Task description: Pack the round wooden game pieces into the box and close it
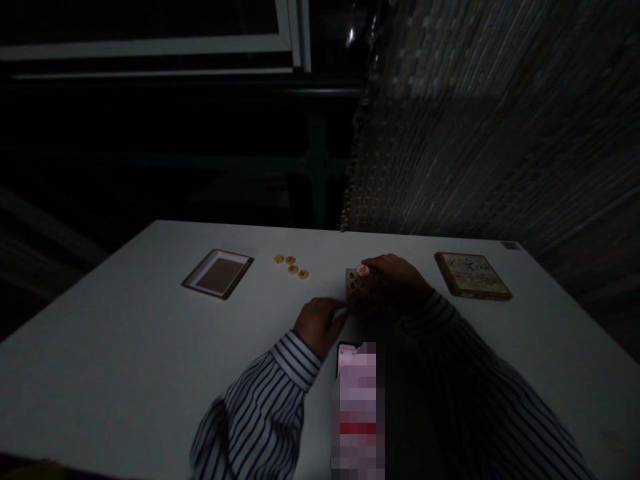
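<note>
In the head view a small tray (353,297) of round Chinese chess pieces stands in the middle of the white table, much of it in shadow. My right hand (400,277) reaches over its far side, and its fingertips hold a pale round Chinese chess piece (363,270) with a red character. Below that hand, the tray's right part is hidden or too dark to read. My left hand (320,323) is closed at the tray's near left corner, thumb and fingers gripping its edge. Several loose Chinese chess pieces (293,269) lie left of the tray.
An open box lid (189,285) lies at the table's left. On the right is a flat box (475,275) with a printed cover. A lit phone (347,353), partly blurred out, lies nearest me. A bead curtain (430,153) hangs behind the table (125,360).
</note>
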Motion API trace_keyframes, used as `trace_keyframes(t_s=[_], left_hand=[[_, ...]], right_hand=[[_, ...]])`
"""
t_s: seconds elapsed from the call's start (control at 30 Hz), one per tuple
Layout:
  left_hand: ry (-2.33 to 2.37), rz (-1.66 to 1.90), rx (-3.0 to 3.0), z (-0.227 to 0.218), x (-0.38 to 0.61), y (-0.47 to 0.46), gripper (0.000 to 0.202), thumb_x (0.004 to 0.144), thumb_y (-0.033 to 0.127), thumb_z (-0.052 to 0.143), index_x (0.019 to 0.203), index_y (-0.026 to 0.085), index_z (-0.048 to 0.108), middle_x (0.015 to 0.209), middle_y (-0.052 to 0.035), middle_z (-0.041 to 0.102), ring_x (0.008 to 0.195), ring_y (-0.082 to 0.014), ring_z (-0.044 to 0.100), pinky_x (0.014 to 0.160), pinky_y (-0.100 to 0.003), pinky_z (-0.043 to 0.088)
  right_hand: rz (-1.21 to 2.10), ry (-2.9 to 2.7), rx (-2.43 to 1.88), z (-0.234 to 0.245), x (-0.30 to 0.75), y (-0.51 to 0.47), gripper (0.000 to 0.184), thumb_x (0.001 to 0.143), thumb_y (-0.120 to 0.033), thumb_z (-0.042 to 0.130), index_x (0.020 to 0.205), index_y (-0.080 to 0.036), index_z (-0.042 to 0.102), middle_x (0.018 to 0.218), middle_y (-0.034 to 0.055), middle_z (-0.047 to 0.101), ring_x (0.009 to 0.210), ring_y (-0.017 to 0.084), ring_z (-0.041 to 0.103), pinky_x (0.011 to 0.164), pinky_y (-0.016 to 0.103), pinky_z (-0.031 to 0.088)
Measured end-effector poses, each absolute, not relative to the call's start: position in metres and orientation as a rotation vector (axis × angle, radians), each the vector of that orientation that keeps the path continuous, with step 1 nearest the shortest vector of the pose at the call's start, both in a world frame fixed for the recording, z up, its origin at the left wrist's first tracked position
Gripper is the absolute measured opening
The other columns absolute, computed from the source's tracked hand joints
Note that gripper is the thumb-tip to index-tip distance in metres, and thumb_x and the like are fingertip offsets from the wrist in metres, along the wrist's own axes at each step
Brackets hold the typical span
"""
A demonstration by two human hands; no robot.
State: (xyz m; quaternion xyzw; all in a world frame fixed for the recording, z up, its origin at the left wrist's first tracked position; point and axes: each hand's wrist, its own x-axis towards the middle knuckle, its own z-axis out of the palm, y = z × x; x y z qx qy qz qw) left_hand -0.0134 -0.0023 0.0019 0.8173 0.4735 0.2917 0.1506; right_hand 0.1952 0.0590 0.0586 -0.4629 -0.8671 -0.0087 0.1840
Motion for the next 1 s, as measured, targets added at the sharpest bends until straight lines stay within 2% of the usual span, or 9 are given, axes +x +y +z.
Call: trace_keyframes(t_s=[0.27, 0.57, 1.0], left_hand=[[1.445, 1.008, 2.278, 0.003, -0.020, 0.004, 0.021, 0.081, 0.025, 0.049, 0.096, 0.018, 0.061, 0.093, -0.0059, 0.065, 0.089, -0.0201, 0.056, 0.080, -0.037, 0.044], [1.462, 1.036, 2.272, 0.000, -0.021, 0.006, 0.019, 0.080, 0.026, 0.050, 0.093, 0.018, 0.062, 0.091, -0.0051, 0.065, 0.088, -0.0197, 0.056, 0.081, -0.037, 0.044], [1.493, 1.086, 2.209, -0.006, -0.022, 0.008, 0.020, 0.080, 0.026, 0.050, 0.093, 0.018, 0.063, 0.090, -0.0050, 0.066, 0.087, -0.0188, 0.057, 0.080, -0.035, 0.046]], right_hand=[[-0.084, -2.424, -1.442, 0.070, 0.198, 0.056, 0.035, 0.079, -0.035, 0.048, 0.107, -0.016, 0.059, 0.101, 0.0090, 0.064, 0.092, 0.022, 0.056, 0.078, 0.033, 0.040], [-0.078, -2.449, -1.434, 0.078, 0.199, 0.061, 0.037, 0.079, -0.033, 0.047, 0.108, -0.015, 0.059, 0.101, 0.0084, 0.065, 0.092, 0.021, 0.057, 0.081, 0.032, 0.041], [-0.062, -2.582, -1.586, 0.074, 0.194, 0.075, 0.036, 0.079, -0.039, 0.044, 0.105, -0.019, 0.060, 0.092, 0.0071, 0.067, 0.083, 0.020, 0.060, 0.074, 0.029, 0.041]])
